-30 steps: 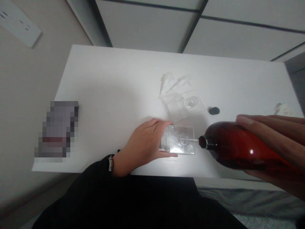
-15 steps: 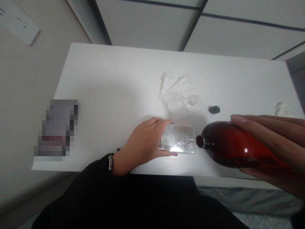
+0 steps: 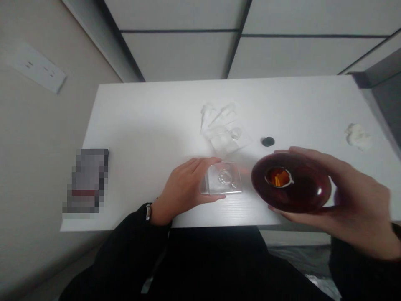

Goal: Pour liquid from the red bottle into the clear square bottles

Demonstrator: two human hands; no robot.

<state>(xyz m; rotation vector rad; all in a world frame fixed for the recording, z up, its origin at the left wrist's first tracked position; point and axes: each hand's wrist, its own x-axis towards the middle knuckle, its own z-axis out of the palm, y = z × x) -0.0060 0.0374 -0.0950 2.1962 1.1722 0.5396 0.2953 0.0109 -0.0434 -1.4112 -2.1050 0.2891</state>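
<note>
Has swung the red bottle (image 3: 304,179) up out of its pouring tilt since half a second ago, turning its open mouth toward the camera and away from the clear container (image 3: 224,179). Holds the bottle in the right hand (image 3: 354,198), curved part-open round its body, at three o'clock from the container and apart from it. Clasps the container's nine-o'clock end with the left hand (image 3: 184,188), opened to its width. Has a small dark disc (image 3: 268,141) on the table (image 3: 150,125) at two o'clock.
</note>
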